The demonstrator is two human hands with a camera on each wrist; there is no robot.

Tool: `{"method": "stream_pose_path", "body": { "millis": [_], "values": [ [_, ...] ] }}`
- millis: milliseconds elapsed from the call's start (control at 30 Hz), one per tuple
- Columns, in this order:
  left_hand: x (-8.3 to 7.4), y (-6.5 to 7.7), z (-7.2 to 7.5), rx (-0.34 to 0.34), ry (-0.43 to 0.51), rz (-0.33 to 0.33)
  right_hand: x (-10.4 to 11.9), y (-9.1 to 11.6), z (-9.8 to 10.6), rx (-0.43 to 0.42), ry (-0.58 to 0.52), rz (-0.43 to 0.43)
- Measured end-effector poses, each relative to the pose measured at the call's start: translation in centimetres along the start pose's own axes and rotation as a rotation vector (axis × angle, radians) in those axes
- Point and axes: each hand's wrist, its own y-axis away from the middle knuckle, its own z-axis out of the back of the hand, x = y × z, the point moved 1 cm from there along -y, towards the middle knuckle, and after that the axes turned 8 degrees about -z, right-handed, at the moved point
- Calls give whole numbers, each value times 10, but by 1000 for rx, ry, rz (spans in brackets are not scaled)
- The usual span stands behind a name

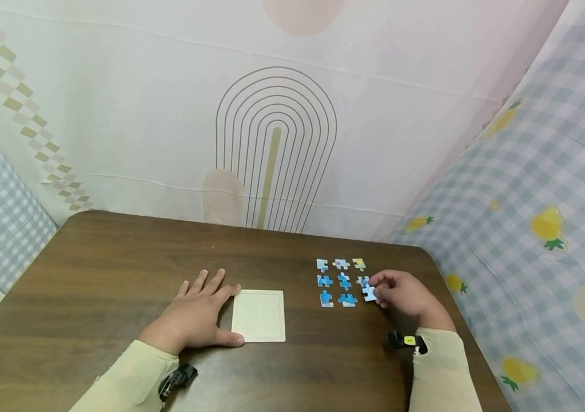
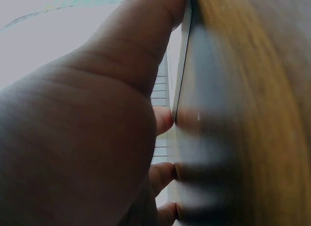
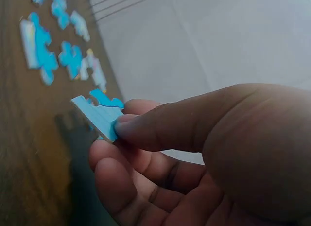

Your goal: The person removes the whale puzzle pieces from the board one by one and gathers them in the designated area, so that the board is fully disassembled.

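My right hand (image 1: 399, 292) pinches a light-blue jigsaw puzzle piece (image 3: 99, 118) between thumb and fingers, lifted above the table in the right wrist view. Beside it, the other puzzle pieces (image 1: 344, 281) lie apart in rows, blue and white with some yellow. The held piece partly covers one piece (image 1: 361, 280) at the right end of the middle row. My left hand (image 1: 197, 313) lies spread on the table, its thumb and index fingertip at the left edge of a pale square puzzle tray (image 1: 258, 316). In the left wrist view the tray's thin edge (image 2: 182, 60) shows beside the thumb.
The brown wooden table (image 1: 117, 269) ends at a white patterned cloth (image 1: 168, 126) behind. A checked cloth (image 1: 503, 229) with yellow fruit prints hangs along the right side. Bare wood lies between the tray and the pieces.
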Motion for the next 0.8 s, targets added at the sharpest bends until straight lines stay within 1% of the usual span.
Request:
{"method": "stream_pose_path", "body": {
  "millis": [133, 367, 600, 800],
  "values": [
    [1, 1, 0, 4, 1, -1, -6, -3, -4, 7, -23, -41],
    [2, 0, 4, -3, -6, -3, -1, -3, -4, -31, 41, -36],
    [3, -2, 3, -6, 9, 2, 2, -4, -5, -61, 86, -80],
    [1, -2, 4, -6, 19, 12, 5, -3, -5, -71, 115, -89]
  ]
}}
